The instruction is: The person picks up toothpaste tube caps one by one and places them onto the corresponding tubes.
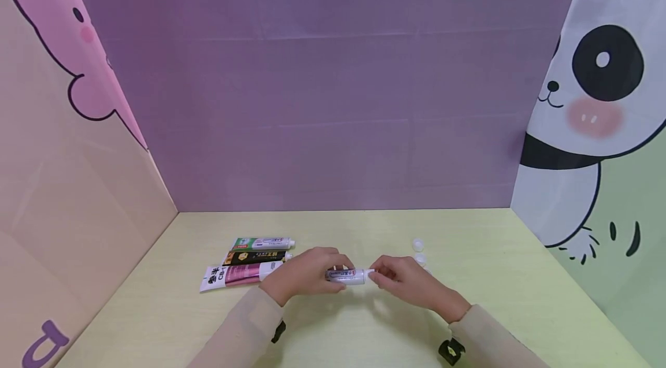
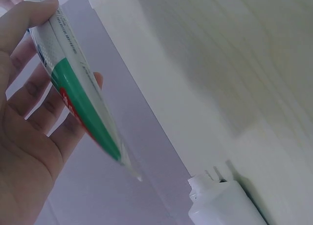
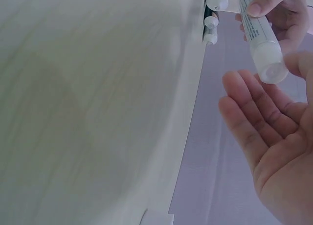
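Observation:
My left hand [image 1: 308, 271] holds a white and green toothpaste tube [image 1: 347, 277] level above the table, its capped end pointing right. In the left wrist view the thumb presses on the tube [image 2: 73, 90], with the fingers behind it. My right hand [image 1: 413, 283] is at that end and pinches the white cap [image 3: 270, 67] between thumb and forefinger. Its other fingers stay loosely bent below the cap in the right wrist view. On the left lie a green and white tube [image 1: 262, 243], a black tube [image 1: 255, 257] and a pink and white tube [image 1: 241, 275].
Several small white round caps [image 1: 418, 245] sit on the table right of centre, partly behind the right hand. The pale wooden table [image 1: 364, 333] meets a purple backdrop [image 1: 333, 96] at its far edge. Printed side panels stand left and right.

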A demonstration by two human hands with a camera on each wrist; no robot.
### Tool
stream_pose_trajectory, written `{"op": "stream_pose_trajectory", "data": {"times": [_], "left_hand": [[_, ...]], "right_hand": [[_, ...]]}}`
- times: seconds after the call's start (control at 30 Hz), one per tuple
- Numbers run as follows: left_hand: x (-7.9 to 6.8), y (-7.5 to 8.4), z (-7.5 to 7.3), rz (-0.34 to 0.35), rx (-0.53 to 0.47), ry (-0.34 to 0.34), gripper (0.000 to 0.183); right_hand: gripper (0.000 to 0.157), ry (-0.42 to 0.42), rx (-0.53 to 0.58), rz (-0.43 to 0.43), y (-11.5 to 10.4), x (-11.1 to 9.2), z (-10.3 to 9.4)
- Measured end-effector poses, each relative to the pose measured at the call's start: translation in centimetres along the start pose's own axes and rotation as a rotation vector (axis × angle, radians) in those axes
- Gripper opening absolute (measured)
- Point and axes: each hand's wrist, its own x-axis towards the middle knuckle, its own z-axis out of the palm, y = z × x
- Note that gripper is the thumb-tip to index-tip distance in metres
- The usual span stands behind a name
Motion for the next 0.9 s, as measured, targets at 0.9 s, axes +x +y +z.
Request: {"op": "stream_pose_trajectory", "data": {"times": [0.9], "left_hand": [[0.08, -0.33, -0.12, 0.013, 0.005, 0.019, 0.030]], "right_hand": [[0.041, 0.069, 0.030, 0.038, -0.36, -0.15, -0.18]]}}
